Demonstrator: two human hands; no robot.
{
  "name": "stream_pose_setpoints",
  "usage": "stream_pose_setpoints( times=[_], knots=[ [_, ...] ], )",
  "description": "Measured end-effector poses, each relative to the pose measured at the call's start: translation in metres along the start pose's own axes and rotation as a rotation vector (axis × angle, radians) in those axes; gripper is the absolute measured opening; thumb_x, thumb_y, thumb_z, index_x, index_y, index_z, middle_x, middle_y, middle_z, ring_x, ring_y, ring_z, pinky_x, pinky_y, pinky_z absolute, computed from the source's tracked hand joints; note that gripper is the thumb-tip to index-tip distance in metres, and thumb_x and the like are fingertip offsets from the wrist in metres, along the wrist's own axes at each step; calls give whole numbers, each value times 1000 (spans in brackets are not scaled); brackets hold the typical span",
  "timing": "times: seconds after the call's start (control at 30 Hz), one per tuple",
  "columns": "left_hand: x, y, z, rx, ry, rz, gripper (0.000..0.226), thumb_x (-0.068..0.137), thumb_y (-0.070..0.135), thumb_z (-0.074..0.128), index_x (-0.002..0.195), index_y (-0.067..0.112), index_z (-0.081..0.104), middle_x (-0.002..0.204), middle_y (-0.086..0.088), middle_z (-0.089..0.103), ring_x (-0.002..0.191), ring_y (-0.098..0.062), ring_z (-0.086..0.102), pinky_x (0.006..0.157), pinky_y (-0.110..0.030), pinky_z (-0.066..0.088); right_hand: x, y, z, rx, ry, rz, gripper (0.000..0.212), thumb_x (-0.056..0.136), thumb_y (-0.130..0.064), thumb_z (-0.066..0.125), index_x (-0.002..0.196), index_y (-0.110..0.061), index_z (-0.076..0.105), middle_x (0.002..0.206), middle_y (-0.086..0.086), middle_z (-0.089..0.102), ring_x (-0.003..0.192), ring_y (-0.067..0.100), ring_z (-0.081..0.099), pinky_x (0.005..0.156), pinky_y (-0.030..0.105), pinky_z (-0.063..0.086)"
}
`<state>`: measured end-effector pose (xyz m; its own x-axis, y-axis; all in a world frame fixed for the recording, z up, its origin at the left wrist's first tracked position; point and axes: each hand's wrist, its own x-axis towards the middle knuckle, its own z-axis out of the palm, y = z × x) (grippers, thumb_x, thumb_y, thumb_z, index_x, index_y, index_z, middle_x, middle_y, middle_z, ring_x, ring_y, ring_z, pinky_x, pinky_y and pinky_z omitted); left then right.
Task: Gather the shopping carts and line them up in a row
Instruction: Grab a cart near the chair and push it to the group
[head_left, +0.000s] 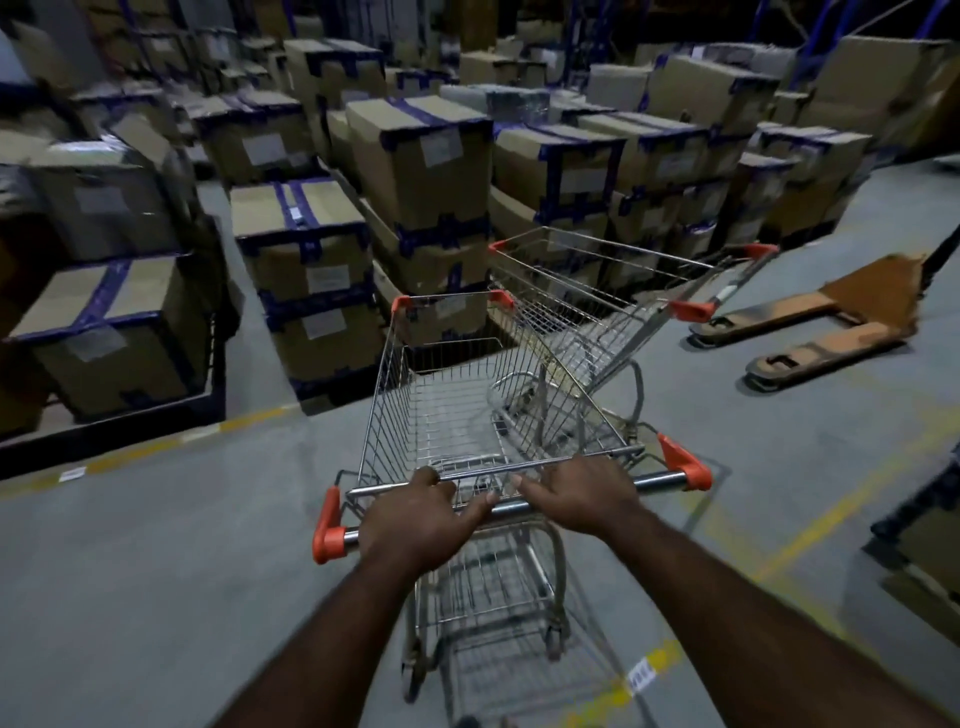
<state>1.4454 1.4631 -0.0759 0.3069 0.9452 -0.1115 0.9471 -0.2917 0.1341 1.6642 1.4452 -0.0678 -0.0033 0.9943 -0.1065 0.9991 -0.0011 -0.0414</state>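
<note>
Grip of left hand (415, 514) and right hand (576, 499) clamped round cart handle (660, 480), box labels (440, 147) illegible

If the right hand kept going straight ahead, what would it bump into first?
Probably the near cart itself: the right hand grips the handle, and the basket's back rim sits just beyond. The second cart stands farther ahead.

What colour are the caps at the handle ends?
Orange-red caps on the cart handle, head view.
</note>
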Motion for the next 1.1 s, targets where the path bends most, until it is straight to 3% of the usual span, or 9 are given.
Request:
stream_pose_setpoints(
  times=[0.1, 0.2, 0.4, 0.5, 0.67, 0.97, 1.1],
  knots=[
    [58, 4, -4, 2, 7, 13, 104, 75, 93, -1, 125, 28, 64, 135, 5, 52, 114, -24, 60, 87, -41, 50, 54, 21, -10, 19, -31, 3, 73, 94, -76, 20, 77, -25, 70, 65, -4, 54, 69, 15, 55, 69, 31, 38],
    [112, 6, -10, -7, 11, 11, 102, 77, 92, -1, 125, 30, 63, 133, 2, 57, 115, -25, 60, 90, -41, 49, 105, 38, -20, 25, -29, -5, 67, 95, -75, 23, 59, -26, 51, 64, -3, 54, 62, 11, 48, 70, 32, 35],
    [200, 11, -16, -19, 23, 9, 101, 78, 92, -2, 113, 26, 66, 121, 0, 61, 105, -24, 62, 85, -41, 51, 192, 70, -30, -3, -29, -26, 70, 94, -76, 22, 54, -24, 47, 61, -3, 54, 62, 14, 53, 79, 33, 50],
    [238, 16, -18, -45, 34, -31, 101, 76, 93, -2, 112, 27, 66, 120, 2, 60, 104, -24, 62, 85, -42, 51, 233, 89, -31, 9, -53, -28, 74, 92, -78, 21, 61, -22, 58, 66, -2, 59, 65, 14, 56, 78, 32, 50],
    [286, 29, -25, -40, 24, -102, 104, 76, 93, 2, 133, 28, 59, 146, 4, 46, 121, -24, 57, 92, -44, 50, 288, 114, -35, -5, -62, -74, 84, 93, -78, 16, 77, -18, 72, 66, 0, 61, 63, 14, 57, 65, 26, 42],
    [344, 41, -27, -48, -28, -210, 110, 72, 96, -1, 148, 30, 43, 160, 7, 29, 137, -21, 45, 99, -47, 46, 353, 146, -36, -39, -82, -224, 93, 87, -78, -2, 83, -20, 71, 71, -1, 64, 68, 16, 60, 83, 33, 49],
    [354, 47, -27, -37, -5, -214, 112, 70, 95, -8, 150, 33, 39, 159, 4, 33, 140, -22, 40, 104, -48, 43, 365, 155, -34, 60, -60, -254, 84, 90, -77, 7, 100, -22, 70, 87, 1, 67, 83, 19, 64, 87, 38, 46]
  ],
)
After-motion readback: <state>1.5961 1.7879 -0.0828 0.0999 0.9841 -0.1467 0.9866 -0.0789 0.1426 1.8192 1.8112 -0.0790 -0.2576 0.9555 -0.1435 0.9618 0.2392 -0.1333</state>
